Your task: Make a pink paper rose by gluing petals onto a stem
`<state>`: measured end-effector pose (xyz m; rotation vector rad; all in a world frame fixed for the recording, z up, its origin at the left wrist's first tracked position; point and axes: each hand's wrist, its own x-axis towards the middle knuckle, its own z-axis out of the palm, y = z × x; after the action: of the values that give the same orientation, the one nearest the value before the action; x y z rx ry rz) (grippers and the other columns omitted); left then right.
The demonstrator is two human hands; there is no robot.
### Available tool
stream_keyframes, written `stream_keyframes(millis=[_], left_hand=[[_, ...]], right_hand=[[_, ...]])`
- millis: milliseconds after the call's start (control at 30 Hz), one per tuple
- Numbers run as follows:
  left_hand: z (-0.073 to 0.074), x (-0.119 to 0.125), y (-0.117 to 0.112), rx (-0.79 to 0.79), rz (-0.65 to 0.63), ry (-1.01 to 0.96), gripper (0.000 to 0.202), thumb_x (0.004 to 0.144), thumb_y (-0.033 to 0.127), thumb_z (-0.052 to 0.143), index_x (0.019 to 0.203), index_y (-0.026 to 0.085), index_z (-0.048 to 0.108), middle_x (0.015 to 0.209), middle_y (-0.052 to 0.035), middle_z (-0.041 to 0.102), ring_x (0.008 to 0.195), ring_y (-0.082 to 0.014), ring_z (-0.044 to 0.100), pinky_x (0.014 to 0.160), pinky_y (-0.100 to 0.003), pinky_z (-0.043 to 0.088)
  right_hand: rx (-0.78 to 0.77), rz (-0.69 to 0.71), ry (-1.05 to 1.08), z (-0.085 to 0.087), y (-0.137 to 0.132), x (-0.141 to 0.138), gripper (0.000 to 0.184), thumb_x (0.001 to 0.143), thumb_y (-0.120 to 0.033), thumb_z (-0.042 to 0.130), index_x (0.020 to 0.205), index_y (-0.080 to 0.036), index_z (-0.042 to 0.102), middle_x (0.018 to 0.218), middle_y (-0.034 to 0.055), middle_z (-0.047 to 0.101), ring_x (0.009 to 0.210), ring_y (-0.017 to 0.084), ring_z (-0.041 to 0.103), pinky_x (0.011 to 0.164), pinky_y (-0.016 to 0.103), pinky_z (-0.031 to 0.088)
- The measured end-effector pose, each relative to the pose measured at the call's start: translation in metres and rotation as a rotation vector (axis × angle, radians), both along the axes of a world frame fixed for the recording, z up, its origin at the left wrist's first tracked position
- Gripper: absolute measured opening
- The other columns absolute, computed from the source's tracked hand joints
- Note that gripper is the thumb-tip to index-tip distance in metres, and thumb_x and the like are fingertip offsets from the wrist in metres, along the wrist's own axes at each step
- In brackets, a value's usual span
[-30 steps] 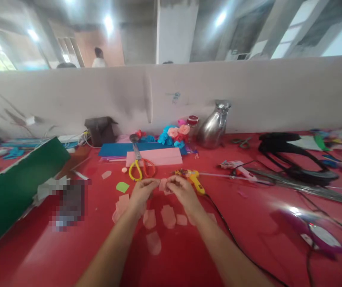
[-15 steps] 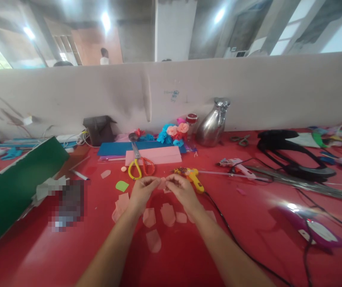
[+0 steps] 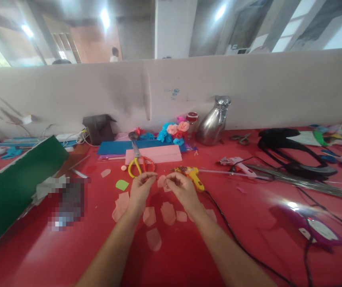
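Note:
My right hand (image 3: 184,192) pinches a small pink paper petal (image 3: 161,181) between thumb and fingertips, above the red tabletop. Just left of it is my left hand (image 3: 141,191), its thumb and fingers drawn together and apart from the petal; whether anything tiny is between them I cannot make out. Under and around my wrists lie loose pink paper petals, among them a stack (image 3: 168,213), a cut piece (image 3: 149,216) and a single petal (image 3: 153,239). Scissors (image 3: 137,159) with yellow and red handles rest beyond my left hand. A yellow glue gun (image 3: 195,178) lies beside my right hand.
Pink paper strips (image 3: 155,154) and paper flowers (image 3: 173,133) lie at the back near a steel jug (image 3: 215,121). A green board (image 3: 21,191) stands at left. A black cord (image 3: 227,229) crosses the right side, near a second glue gun (image 3: 242,166).
My left fingertips have come away from the pink petal, moving slightly left and up. The petal stays in my right hand and shows more fully.

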<state>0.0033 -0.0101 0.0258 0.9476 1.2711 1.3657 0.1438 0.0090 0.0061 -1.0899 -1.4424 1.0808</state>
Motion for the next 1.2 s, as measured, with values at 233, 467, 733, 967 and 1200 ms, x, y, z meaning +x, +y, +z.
stream_keyframes(millis=[233, 467, 733, 967, 1200], left_hand=[[-0.005, 0.006, -0.001, 0.064, -0.108, 0.071, 0.016, 0.064, 0.027, 0.066, 0.073, 0.016, 0.072, 0.068, -0.0038, 0.067, 0.059, -0.0119, 0.054, 0.06, -0.024, 0.039], [-0.011, 0.01, 0.0, 0.095, 0.024, 0.165, 0.015, 0.063, 0.025, 0.066, 0.074, 0.016, 0.07, 0.068, -0.002, 0.066, 0.052, -0.0092, 0.046, 0.051, -0.022, 0.034], [-0.011, 0.014, -0.005, 0.159, 0.044, 0.251, 0.014, 0.067, 0.026, 0.063, 0.074, 0.016, 0.07, 0.074, -0.0048, 0.069, 0.064, -0.0141, 0.056, 0.058, -0.024, 0.04], [-0.017, 0.012, -0.001, 0.123, 0.045, 0.179, 0.013, 0.066, 0.025, 0.061, 0.072, 0.015, 0.068, 0.072, -0.0045, 0.067, 0.066, -0.0142, 0.057, 0.062, -0.024, 0.042], [-0.016, 0.011, 0.0, 0.106, 0.035, 0.137, 0.011, 0.064, 0.022, 0.061, 0.07, 0.014, 0.067, 0.068, -0.0031, 0.065, 0.064, -0.0134, 0.056, 0.063, -0.024, 0.042]], right_hand=[[0.192, -0.182, -0.202, 0.007, -0.009, -0.002, 0.01, 0.076, -0.026, 0.055, 0.076, -0.018, 0.061, 0.067, 0.0013, 0.063, 0.06, 0.014, 0.057, 0.054, 0.023, 0.044], [0.279, -0.187, -0.298, 0.002, -0.012, -0.005, 0.007, 0.076, -0.023, 0.055, 0.076, -0.02, 0.061, 0.067, 0.0015, 0.065, 0.057, 0.014, 0.057, 0.057, 0.025, 0.046], [0.277, -0.18, -0.348, 0.002, -0.014, -0.006, 0.009, 0.077, -0.022, 0.053, 0.075, -0.021, 0.062, 0.07, 0.003, 0.068, 0.061, 0.016, 0.061, 0.061, 0.028, 0.047], [0.342, -0.188, -0.423, 0.0, -0.016, -0.007, 0.011, 0.077, -0.021, 0.053, 0.08, -0.021, 0.063, 0.074, 0.0024, 0.067, 0.064, 0.015, 0.06, 0.064, 0.027, 0.046], [0.37, -0.184, -0.433, 0.001, -0.016, -0.007, 0.011, 0.078, -0.021, 0.051, 0.08, -0.022, 0.062, 0.075, 0.0028, 0.066, 0.064, 0.016, 0.058, 0.064, 0.028, 0.046]])
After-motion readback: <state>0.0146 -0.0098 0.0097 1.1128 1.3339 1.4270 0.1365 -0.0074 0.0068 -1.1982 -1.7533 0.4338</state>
